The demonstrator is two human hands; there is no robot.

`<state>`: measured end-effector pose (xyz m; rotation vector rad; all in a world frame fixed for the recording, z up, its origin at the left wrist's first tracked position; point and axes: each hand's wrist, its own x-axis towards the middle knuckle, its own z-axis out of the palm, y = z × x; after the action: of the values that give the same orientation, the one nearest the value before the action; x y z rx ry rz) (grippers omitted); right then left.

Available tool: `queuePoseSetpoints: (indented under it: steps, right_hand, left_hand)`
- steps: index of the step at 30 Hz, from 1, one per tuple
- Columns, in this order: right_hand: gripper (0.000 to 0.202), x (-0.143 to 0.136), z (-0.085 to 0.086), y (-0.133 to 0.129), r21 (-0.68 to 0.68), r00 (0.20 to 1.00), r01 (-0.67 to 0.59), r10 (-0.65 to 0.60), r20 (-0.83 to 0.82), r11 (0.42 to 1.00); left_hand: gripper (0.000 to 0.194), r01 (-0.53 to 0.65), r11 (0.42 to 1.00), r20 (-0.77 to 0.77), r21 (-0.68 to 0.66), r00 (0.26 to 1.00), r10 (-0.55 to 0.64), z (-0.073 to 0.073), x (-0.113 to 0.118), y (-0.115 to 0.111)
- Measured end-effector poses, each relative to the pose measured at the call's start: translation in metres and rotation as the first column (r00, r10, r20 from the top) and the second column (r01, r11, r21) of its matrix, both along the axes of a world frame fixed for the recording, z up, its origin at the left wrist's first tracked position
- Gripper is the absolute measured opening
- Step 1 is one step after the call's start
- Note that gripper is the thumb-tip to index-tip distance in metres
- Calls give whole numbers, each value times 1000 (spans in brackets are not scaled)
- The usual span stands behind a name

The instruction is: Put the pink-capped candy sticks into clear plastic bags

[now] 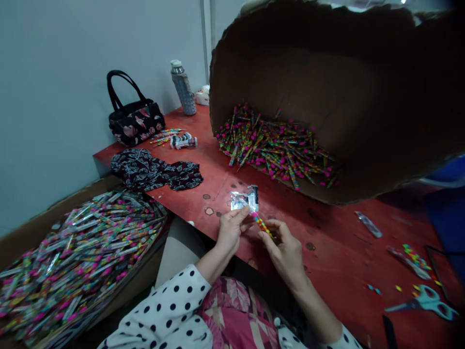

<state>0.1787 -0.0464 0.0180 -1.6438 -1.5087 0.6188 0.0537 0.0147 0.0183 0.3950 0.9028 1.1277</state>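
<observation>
open tabletop [337,252] beside the right hand [286,249], big carton [319,82] blocking ahead, scissors [424,301] farther right

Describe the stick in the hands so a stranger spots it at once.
Start at the cardboard box on the red table. Between the left hand and right hand slants a multicoloured, pink-tipped stick. Unlike the sticks heaped in the box, this one is held.
</observation>
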Motion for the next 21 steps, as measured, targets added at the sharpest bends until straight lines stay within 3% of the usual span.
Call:
queuePoseSetpoints:
  steps: [5,10,12,14,17,19,21]
  right_hand:
    - [21,-2,2,1,54,996,-4,-1,85,999]
    - [21,-3,5,9,-5,999,-4,4,-49,1000]
    - [23,-4,4,12,-58,984,-17,6,-178,998]
    - [28,-5,2,12,-138,915,-81,18,-403,987]
    - [31,-6,-3,5,-228,730,-216,2,-684,949]
    - [29,-7,-5,0,-256,671,-237,-33,-741,937]
    - [29,-10,-5,-1,-259,655,-214,-58,-753,942]
  left_hand:
    - [26,7,999,-98,49,995,-2,-2,2,-1]
    - [25,74,995,-102,67,992,-67,-5,8,-7]
    - [24,96,992,-84,88,992,-89,-6,8,-7]
    - [22,87,991,-33,98,996,-84,-5,5,-6]
    - [20,-8,997,55,83,998,4,-5,-1,-3]
    - [21,-37,997,53,72,998,33,-6,-4,-3]
    - [24,26,997,1,68,1000,-26,-6,-3,-7]
